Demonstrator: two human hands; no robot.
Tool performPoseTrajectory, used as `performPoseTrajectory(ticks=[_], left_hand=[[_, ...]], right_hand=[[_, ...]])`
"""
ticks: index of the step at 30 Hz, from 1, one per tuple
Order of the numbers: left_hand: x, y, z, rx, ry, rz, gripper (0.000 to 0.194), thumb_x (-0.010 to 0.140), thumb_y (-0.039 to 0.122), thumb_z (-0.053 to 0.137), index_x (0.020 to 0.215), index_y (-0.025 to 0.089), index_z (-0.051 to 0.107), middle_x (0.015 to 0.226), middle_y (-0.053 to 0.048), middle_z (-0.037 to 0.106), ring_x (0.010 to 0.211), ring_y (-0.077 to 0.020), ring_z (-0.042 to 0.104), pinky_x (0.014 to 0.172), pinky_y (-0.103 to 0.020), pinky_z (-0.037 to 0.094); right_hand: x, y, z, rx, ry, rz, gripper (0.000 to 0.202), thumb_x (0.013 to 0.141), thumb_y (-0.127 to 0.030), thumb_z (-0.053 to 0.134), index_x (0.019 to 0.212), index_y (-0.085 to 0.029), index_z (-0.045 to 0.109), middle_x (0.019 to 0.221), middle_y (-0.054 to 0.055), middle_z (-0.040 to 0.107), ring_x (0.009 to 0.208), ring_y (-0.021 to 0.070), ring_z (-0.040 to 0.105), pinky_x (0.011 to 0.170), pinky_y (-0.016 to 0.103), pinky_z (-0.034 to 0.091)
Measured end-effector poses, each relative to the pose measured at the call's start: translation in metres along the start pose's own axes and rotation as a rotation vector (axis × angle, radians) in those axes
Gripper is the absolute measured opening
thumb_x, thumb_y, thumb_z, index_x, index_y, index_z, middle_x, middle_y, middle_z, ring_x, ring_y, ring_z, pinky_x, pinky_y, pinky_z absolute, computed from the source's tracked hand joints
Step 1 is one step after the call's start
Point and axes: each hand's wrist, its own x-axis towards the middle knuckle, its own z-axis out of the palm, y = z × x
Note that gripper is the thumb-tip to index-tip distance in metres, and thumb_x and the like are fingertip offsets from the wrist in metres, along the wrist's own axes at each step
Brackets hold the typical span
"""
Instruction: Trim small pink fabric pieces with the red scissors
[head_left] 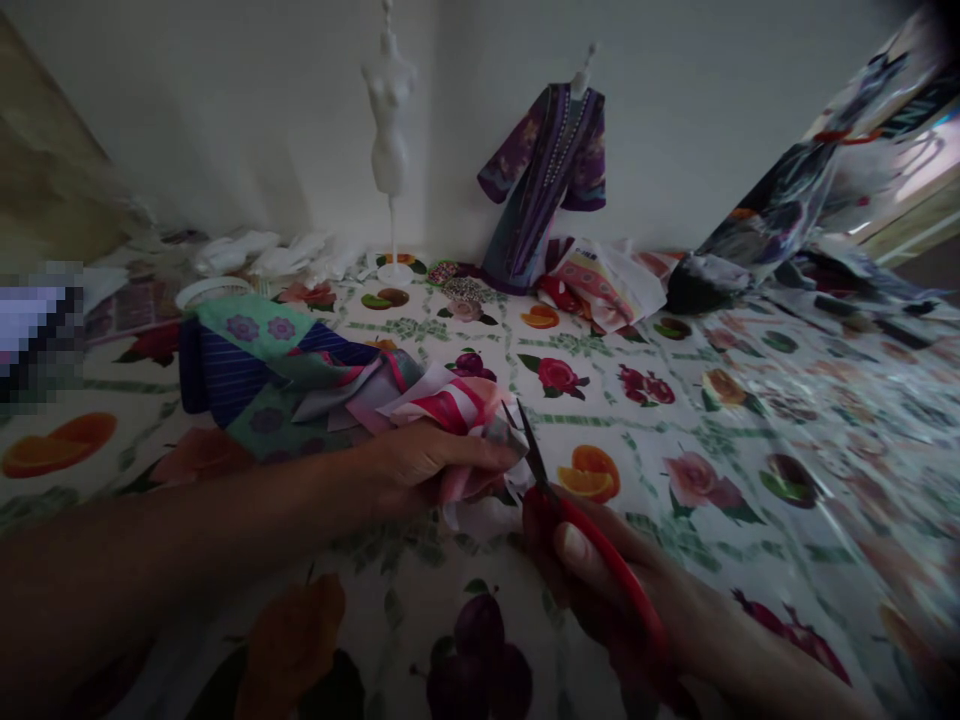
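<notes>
Scissors held beside the cloth strips, blades parted

Left forearm reaches in from the near left of the table, covered in a white plastic-looking cloth printed with fruit and flowers (675, 425). Left hand (442, 462): thumb extended towards the right edge, grasping a loose bunch of pink, white and grey fabric strips (459, 402). Right forearm enters from the near right; right hand (622, 530) wrapped round a pair of red-handled scissors (626, 575), thumb along the handle, blades aimed at the back edge. Whether a blade touches fabric: cannot tell.

Count: one pair of scissors; two white dress-form stands at the back edge, one bare (390, 130), one wearing a purple patterned robe (540, 190); strips uncounted, overlapping. Left of the strips, adjoining them, lies a mint-green flowered and navy striped cloth piece (247, 370).

Hard to make out: the left fingertips, behind the strips; a pixelated patch at the left edge; contents of the clear plastic-wrapped bundle (780, 215) by the back right corner. The near edge runs out of sight.
</notes>
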Motion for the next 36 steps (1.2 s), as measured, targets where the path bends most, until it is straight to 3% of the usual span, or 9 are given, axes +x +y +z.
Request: performPoseTrajectory(ticks=[3,8,11,16,19,23,27,30,36], left_hand=[[0.000,-0.001,-0.002,-0.016,-0.023,0.019,0.017,0.078,0.020,0.080,0.066,0.011,0.071,0.055,0.000,0.058,0.056,-0.0084,0.054,0.063,-0.021,0.045],[0.000,-0.003,-0.002,0.064,-0.149,0.148,0.051,0.088,0.030,0.070,0.043,0.015,0.051,0.049,0.001,0.044,0.055,-0.0098,0.045,0.060,-0.026,0.039],[0.000,-0.003,-0.001,0.094,-0.096,0.193,0.050,0.085,0.031,0.073,0.044,0.017,0.048,0.046,0.003,0.039,0.052,-0.0100,0.043,0.058,-0.027,0.037],[0.000,-0.004,0.000,0.075,-0.071,0.226,0.048,0.080,0.031,0.077,0.045,0.017,0.046,0.046,0.002,0.044,0.051,-0.0129,0.052,0.058,-0.029,0.042],[0.000,-0.005,0.001,0.058,-0.012,0.228,0.048,0.078,0.031,0.078,0.046,0.017,0.047,0.043,0.003,0.043,0.047,-0.0115,0.050,0.053,-0.027,0.042],[-0.003,-0.003,0.007,0.059,-0.070,0.303,0.038,0.080,0.032,0.079,0.058,0.017,0.051,0.047,0.006,0.042,0.047,-0.0112,0.047,0.052,-0.027,0.041],[-0.009,0.000,0.014,0.087,-0.051,0.314,0.022,0.079,0.028,0.081,0.084,0.017,0.062,0.059,0.004,0.057,0.054,-0.0121,0.053,0.051,-0.023,0.040],[-0.010,-0.001,0.016,0.083,-0.028,0.329,0.025,0.081,0.026,0.080,0.100,0.019,0.066,0.064,0.004,0.060,0.057,-0.0111,0.055,0.054,-0.022,0.044],[-0.007,-0.006,0.015,0.064,-0.058,0.403,0.020,0.083,0.024,0.078,0.097,0.017,0.065,0.058,0.006,0.056,0.054,-0.0099,0.055,0.056,-0.021,0.046]], right_hand=[[0.001,0.002,0.002,0.042,-0.010,0.012,0.054,0.096,-0.075,0.047,0.090,-0.023,0.056,0.081,0.000,0.056,0.070,0.0173,0.052,0.061,0.028,0.045],[0.004,0.005,0.004,0.097,0.020,0.016,0.053,0.095,-0.075,0.049,0.089,-0.023,0.056,0.081,0.000,0.055,0.070,0.0174,0.052,0.062,0.028,0.045],[0.002,0.005,0.004,0.066,0.059,0.022,0.055,0.093,-0.078,0.050,0.089,-0.024,0.060,0.085,0.003,0.061,0.078,0.0219,0.059,0.066,0.030,0.050],[0.000,0.005,0.000,-0.025,0.060,0.011,0.059,0.094,-0.078,0.047,0.099,-0.023,0.067,0.091,0.006,0.068,0.083,0.0255,0.065,0.070,0.035,0.056],[0.000,0.005,-0.001,-0.047,0.063,0.045,0.062,0.093,-0.079,0.046,0.104,-0.023,0.068,0.094,0.008,0.069,0.087,0.0275,0.065,0.074,0.037,0.056],[0.002,0.003,0.000,-0.032,0.053,0.061,0.062,0.092,-0.080,0.046,0.102,-0.023,0.066,0.089,0.006,0.068,0.081,0.0251,0.064,0.068,0.034,0.055],[0.002,0.001,0.002,-0.016,0.061,0.037,0.060,0.091,-0.081,0.047,0.091,-0.024,0.063,0.086,0.005,0.065,0.080,0.0246,0.064,0.068,0.033,0.055],[0.002,-0.001,0.003,-0.014,0.054,0.025,0.057,0.091,-0.080,0.048,0.086,-0.024,0.059,0.084,0.003,0.062,0.078,0.0230,0.062,0.069,0.033,0.055],[-0.001,-0.006,0.004,0.039,-0.045,0.073,0.060,0.095,-0.080,0.039,0.087,-0.023,0.055,0.084,0.001,0.057,0.073,0.0187,0.056,0.063,0.029,0.049]])
